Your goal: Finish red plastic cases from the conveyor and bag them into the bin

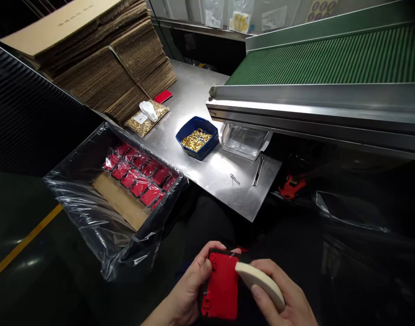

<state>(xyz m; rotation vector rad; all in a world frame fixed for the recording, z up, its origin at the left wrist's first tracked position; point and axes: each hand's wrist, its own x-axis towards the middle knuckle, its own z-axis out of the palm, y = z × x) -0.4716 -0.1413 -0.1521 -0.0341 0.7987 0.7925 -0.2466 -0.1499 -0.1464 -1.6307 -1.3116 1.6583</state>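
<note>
My left hand [193, 284] is closed around the edge of a red rectangular case [222, 285] with a black rim. The red face is turned up towards me, and small moulded shapes show along its left side. In my right hand [284, 294], a thick cream-coloured disc [261, 280], perhaps felt, is gripped between thumb and fingers. Its far end is close to the upper right edge of the red case; whether they touch I cannot tell. Both hands are low in the view, in front of the dark lap.
A plastic-lined crate [115, 253] at left holds several red pieces. On the metal table [224, 199] are a blue bin [207, 151] of gold-coloured small parts, nail clippers [234, 179] and a knife [258, 171]. Stacked cardboard [119, 68] stands behind. A green conveyor [329, 59] juts in from the right.
</note>
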